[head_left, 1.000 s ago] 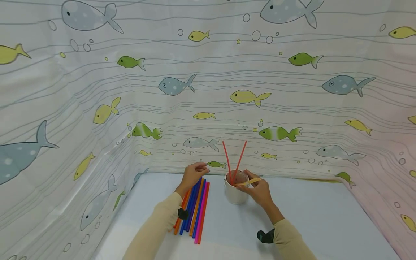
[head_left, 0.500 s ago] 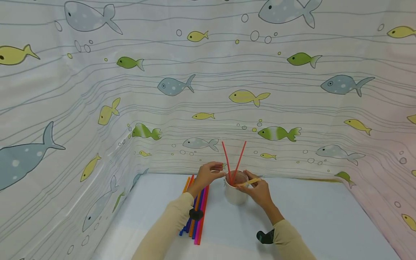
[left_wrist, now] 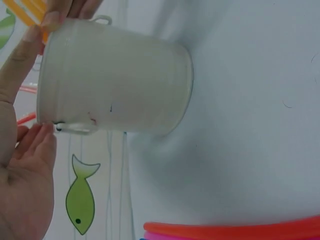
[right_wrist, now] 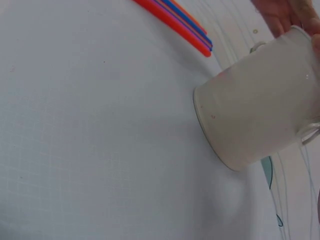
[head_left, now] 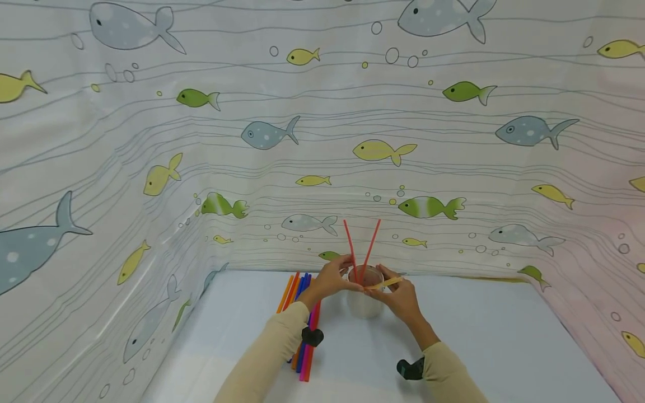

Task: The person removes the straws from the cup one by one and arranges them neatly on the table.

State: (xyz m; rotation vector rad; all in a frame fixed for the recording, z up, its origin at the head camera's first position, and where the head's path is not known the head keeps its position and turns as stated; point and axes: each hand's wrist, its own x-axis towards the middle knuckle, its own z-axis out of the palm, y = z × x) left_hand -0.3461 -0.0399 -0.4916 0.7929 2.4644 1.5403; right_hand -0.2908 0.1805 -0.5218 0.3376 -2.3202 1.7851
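Currently, right hand [head_left: 401,296] in pinch on orange straws [head_left: 395,280], left hand [head_left: 330,279] loosely spread, perhaps against cup [head_left: 365,305].

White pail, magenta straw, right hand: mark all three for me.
White pail [left_wrist: 117,80]: left wrist view, middle of its outer wall.
Magenta straw [head_left: 304,365]: head view, its part toward the near end.
Right hand [head_left: 402,296]: head view, back of the hand.

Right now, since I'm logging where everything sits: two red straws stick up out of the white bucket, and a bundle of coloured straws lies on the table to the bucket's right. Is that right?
Not quite: the bundle of coloured straws lies on the table to the left of the white bucket, as the head view shows. Two red straws do stick up out of it.
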